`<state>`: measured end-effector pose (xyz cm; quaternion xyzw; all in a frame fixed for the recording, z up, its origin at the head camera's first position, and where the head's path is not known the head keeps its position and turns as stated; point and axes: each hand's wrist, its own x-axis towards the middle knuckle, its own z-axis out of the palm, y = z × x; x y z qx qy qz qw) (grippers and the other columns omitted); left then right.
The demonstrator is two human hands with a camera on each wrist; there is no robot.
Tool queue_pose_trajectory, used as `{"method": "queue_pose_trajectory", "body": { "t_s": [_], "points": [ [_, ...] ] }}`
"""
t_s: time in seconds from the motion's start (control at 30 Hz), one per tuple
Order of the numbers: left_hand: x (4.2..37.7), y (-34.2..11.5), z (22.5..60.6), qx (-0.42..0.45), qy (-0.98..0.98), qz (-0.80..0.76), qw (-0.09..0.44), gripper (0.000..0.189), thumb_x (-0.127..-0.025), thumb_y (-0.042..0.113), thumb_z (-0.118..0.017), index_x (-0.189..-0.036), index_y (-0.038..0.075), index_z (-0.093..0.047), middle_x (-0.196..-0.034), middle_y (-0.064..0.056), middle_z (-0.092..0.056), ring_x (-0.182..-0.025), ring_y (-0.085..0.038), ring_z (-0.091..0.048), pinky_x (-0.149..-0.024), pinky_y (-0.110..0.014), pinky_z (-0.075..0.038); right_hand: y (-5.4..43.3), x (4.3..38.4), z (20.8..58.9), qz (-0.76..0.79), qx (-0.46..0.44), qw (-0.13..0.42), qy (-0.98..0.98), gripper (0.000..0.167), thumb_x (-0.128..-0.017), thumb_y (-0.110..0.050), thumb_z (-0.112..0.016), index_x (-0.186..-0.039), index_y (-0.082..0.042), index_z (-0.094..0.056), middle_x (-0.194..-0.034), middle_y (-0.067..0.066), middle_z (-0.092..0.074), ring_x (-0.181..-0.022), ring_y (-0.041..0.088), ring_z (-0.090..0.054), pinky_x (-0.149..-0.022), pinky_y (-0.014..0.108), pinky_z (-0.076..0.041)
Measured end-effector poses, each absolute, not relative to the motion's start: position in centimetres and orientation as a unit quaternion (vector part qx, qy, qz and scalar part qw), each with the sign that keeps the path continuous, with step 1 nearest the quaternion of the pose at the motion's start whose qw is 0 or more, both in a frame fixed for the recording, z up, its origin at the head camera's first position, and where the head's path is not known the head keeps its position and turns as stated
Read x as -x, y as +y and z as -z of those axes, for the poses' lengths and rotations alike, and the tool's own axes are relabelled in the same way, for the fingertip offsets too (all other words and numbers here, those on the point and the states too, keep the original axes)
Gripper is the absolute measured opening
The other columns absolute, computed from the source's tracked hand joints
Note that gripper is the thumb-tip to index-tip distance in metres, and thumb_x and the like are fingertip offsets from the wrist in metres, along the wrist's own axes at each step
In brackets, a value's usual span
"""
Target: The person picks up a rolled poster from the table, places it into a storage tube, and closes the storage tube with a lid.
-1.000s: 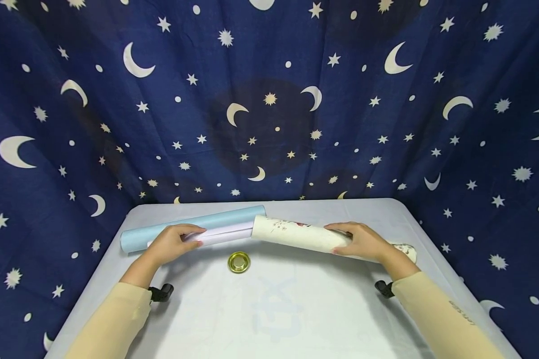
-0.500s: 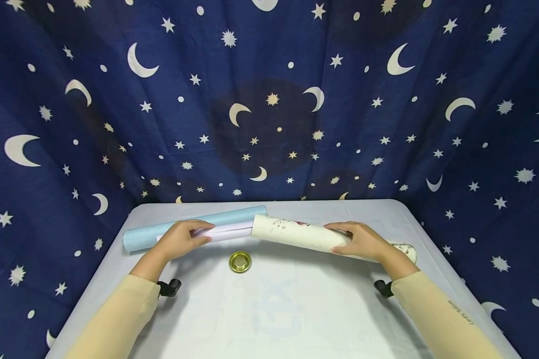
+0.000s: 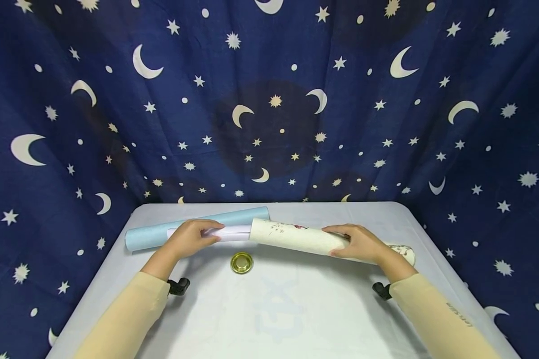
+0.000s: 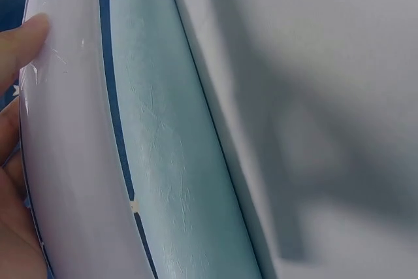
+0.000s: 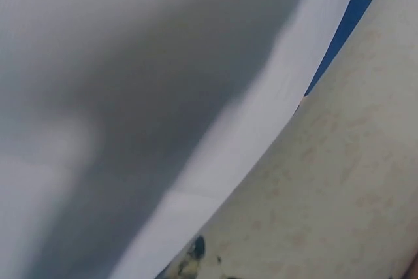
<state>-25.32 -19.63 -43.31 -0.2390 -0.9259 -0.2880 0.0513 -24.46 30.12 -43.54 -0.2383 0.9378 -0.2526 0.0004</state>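
My left hand (image 3: 189, 240) grips a pale lilac paper roll (image 3: 237, 233), thumb on one side and fingers on the other. Its right end disappears at the left end of a cream paper roll (image 3: 292, 236) with a red-and-dark floral print; it looks to be inside, though that part is hidden. Around the middle of the cream roll, my right hand (image 3: 361, 243) holds on from above. In the left wrist view the lilac roll (image 4: 72, 129) shows its glossy surface under my thumb. The cream roll (image 5: 339, 181) fills the lower right of the right wrist view.
A light blue roll (image 3: 145, 238) lies behind the lilac one near the back of the white-covered table (image 3: 251, 319). In front of the rolls sits a small gold dish (image 3: 241, 263). A navy curtain (image 3: 269, 99) with moons and stars hangs behind and at both sides.
My left hand has moved to the right with the lilac roll, and less of that roll shows left of the cream one. The right hand and cream roll have barely moved.
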Motion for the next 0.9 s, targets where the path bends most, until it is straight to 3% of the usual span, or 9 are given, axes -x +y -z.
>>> {"method": "queue_pose_trajectory", "body": {
  "t_s": [0.3, 0.9],
  "points": [
    [25.3, -18.2, 43.0, 0.279, -0.919, 0.264, 0.084, 0.036, -0.088, 0.028, -0.079, -0.124, 0.022, -0.073, -0.125, 0.004, -0.07, -0.121, -0.024, -0.061, -0.104, -0.045, -0.046, 29.9, 24.5, 43.7, 0.252, 0.252, 0.0, 0.934, 0.067, -0.074, -0.056, -0.084, -0.135, -0.036, -0.063, -0.133, 0.001, -0.064, -0.119, 0.025, -0.06, -0.092, 0.047, -0.05],
    [25.1, -16.8, 43.2, 0.321, -0.905, 0.254, 0.114, 0.036, -0.087, 0.025, -0.08, -0.122, 0.017, -0.074, -0.124, -0.001, -0.07, -0.117, -0.024, -0.064, -0.103, -0.044, -0.048, 29.0, 24.2, 43.4, 0.241, 0.277, -0.009, 0.93, 0.066, -0.075, -0.05, -0.086, -0.135, -0.035, -0.064, -0.13, 0.0, -0.066, -0.119, 0.026, -0.06, -0.094, 0.048, -0.05]
  ]
}}
